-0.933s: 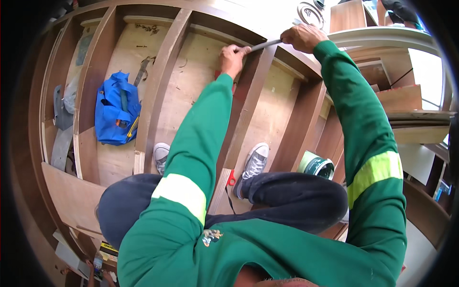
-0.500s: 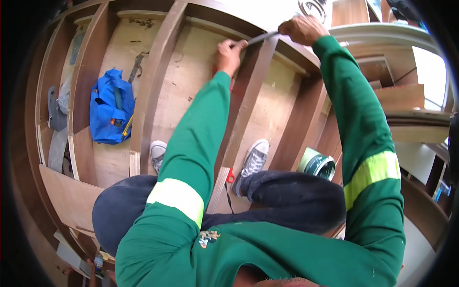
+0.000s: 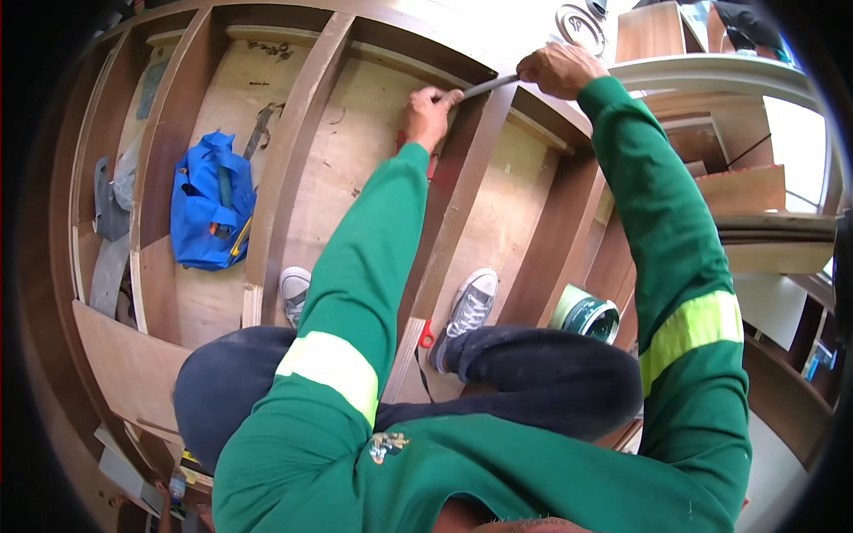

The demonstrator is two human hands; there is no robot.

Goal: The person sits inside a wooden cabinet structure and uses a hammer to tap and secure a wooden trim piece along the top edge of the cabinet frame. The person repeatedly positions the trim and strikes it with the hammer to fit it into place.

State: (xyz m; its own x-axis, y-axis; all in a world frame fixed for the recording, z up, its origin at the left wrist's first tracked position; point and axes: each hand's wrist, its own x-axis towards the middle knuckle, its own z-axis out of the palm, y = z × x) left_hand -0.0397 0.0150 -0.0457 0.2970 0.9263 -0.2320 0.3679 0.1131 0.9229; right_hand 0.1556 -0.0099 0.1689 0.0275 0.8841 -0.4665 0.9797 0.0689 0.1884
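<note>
Both my arms reach out over a brown wooden frame (image 3: 462, 195) with several slats. My left hand (image 3: 428, 115) is closed on one end of a narrow grey strip (image 3: 490, 86), thumb and fingers pinching it. Round the other end my right hand (image 3: 562, 69) is closed, its fingers partly hidden. The strip lies across the top of one slat near the frame's far edge; whether it is a file or an edging strip I cannot tell. Below my left hand, something red, partly hidden, rests against the slat's side.
A blue tool bag (image 3: 211, 202) lies between slats at left. An open green-and-white paint can (image 3: 586, 315) stands at right, and red-handled scissors (image 3: 426, 334) hang near my shoe (image 3: 473, 302). Round lids lie beyond the frame; boards (image 3: 737, 188) pile up at right.
The strip looked bowed and now looks straighter. My right hand has moved slightly down, and my left hand slightly down too; both still hold the strip.
</note>
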